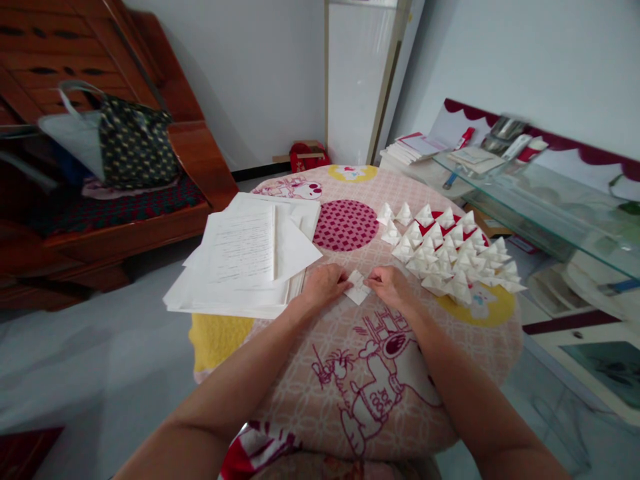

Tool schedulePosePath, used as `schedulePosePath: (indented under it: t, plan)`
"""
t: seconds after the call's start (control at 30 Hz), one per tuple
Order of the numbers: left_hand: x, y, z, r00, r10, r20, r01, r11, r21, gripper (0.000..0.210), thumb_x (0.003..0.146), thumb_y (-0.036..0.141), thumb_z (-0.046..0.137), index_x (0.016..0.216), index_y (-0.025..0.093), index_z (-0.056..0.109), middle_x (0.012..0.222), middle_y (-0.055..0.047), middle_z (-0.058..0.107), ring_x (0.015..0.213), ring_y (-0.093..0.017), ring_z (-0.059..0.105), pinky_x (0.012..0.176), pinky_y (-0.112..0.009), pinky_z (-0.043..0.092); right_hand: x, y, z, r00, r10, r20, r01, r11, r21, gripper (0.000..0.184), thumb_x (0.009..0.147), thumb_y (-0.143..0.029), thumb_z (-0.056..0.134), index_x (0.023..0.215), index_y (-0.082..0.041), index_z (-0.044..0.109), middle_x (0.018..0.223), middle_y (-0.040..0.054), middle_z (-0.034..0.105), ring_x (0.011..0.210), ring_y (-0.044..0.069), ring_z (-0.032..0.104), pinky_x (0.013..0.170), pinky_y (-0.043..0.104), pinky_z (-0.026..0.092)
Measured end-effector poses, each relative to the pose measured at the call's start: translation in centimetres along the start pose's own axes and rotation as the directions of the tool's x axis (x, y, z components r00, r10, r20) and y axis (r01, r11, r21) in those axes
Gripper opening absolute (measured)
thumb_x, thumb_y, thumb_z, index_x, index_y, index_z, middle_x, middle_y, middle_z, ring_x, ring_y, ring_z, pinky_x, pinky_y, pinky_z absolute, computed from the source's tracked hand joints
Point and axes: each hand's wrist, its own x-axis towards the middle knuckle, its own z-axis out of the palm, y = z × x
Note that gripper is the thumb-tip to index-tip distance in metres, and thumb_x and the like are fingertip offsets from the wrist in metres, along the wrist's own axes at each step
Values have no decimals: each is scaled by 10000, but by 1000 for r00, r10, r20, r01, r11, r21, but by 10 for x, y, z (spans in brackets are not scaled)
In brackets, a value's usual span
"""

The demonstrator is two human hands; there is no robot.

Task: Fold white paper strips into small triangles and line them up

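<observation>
A small folded square of white paper (357, 291) lies, corner toward me, on the patterned tablecloth (300, 373). My left hand (326, 284) pinches its left corner with fingers closed. At the opposite corner my right hand (391, 287) has its fingertips pressed together on the paper. Just to the right stand several rows of folded white paper shapes (447, 247), each with pointed tips. Left of my hands is a stack of white paper sheets (240, 250), the upper ones bearing printed lines. A loose folded sheet (297, 250) rests on the stack's right side.
A glass shelf unit (550, 200) with metal containers (503, 133) and papers adjoins the table's right side. To the left stands a wooden bench (190, 153) holding a dark patterned bag (133, 143). Behind the table, a red bag (309, 159) sits on the floor.
</observation>
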Motion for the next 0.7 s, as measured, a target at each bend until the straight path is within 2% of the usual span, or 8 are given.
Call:
schedulePosePath:
  t: [0.1, 0.37, 0.57, 0.7]
  plan:
    - [-2, -4, 0, 999, -37, 1, 37, 999, -2, 238, 950, 362, 610, 936, 183, 766, 944, -59, 757, 881, -202, 672, 767, -288, 457, -1, -4, -2, 1000, 11, 13, -10, 1000, -18, 187, 904, -252, 672, 738, -190, 732, 702, 33, 700, 664, 147, 571, 598, 261, 348]
    - [-10, 5, -6, 995, -98, -11, 98, 994, 45, 287, 963, 394, 593, 920, 166, 762, 956, -92, 752, 930, -233, 681, 796, -306, 475, -2, -15, -7, 995, 101, 22, -99, 994, -53, 190, 914, -260, 676, 766, -163, 746, 737, 51, 712, 689, 154, 587, 630, 270, 357]
    - [-10, -6, -7, 1000, -27, 4, 27, 999, -25, 187, 933, 279, 622, 893, 163, 763, 909, -70, 752, 870, -201, 673, 785, -293, 463, -2, -16, -7, 993, 119, 16, -118, 991, -62, 184, 909, -264, 687, 759, -173, 742, 715, 37, 705, 670, 148, 579, 614, 264, 351]
    - [-7, -15, -12, 1000, -1, 32, 4, 995, -103, 149, 887, 194, 627, 826, 161, 758, 816, -40, 739, 764, -164, 645, 718, -265, 438, -2, -17, -7, 992, 124, 12, -122, 989, -85, 188, 904, -265, 688, 755, -168, 748, 738, 50, 720, 680, 151, 586, 617, 271, 349]
